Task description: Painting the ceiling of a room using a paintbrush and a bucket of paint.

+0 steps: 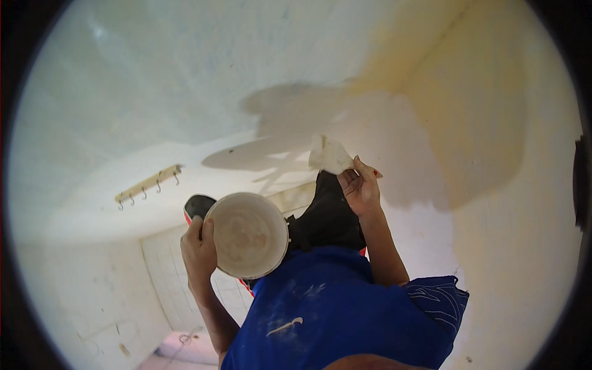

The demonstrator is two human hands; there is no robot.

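My left hand [198,251] grips the rim of a round whitish bucket [245,206], thumb inside the wall and fingers outside. The bucket is tipped so that its inside faces up, and pale residue coats its bottom. To the right, my right hand [364,192] is closed on the handle of a putty knife [332,155]. Its wide blade is smeared whitish and points up and left, close in front of the wall; I cannot tell whether it touches. A reddish spot shows at the handle's end, past my fingers. Bucket and putty knife are apart.
A pale wall [185,80] stands ahead, meeting a side wall [518,246] at a corner on the right. A yellowish patch [481,135] spreads near that corner. A hook rack [148,185] is at left. My dark shoe [198,205] shows beside the bucket.
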